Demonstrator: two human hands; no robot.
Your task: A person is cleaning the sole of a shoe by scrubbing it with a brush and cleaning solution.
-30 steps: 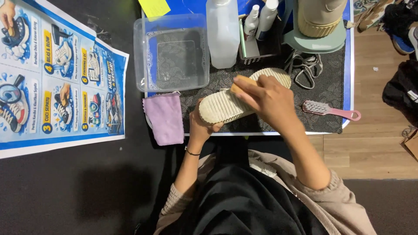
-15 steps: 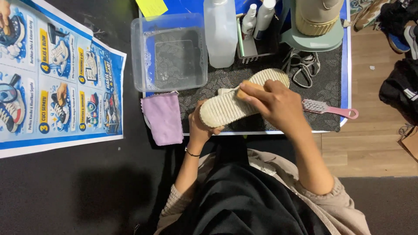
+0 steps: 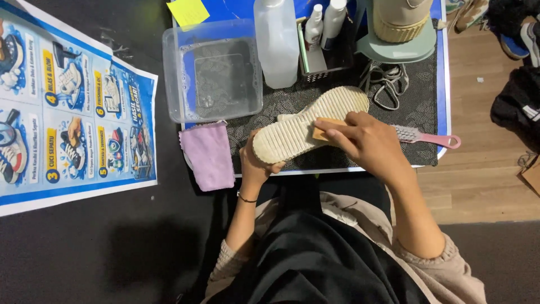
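While the left hand [image 3: 260, 160] grips the shoe [image 3: 309, 124] sole-up, the right hand [image 3: 365, 141] presses a brush [image 3: 322, 133] onto it.
Both grips are closed; a pink brush [image 3: 427, 137] lies on the counter [image 3: 416, 84] just beside.

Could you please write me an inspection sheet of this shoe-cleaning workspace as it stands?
Surface: dark patterned mat on a blue table.
Job's things: cream shoe held sole-up; wooden brush pressed on the sole.
Clutter: clear tub of water, lilac cloth, pink-handled brush, translucent bottle, yellow note.
Grippers: left hand grips the heel end; right hand holds the wooden brush.
Cables: nothing seen; loose laces.
Surroundings: illustrated poster, wooden floor.
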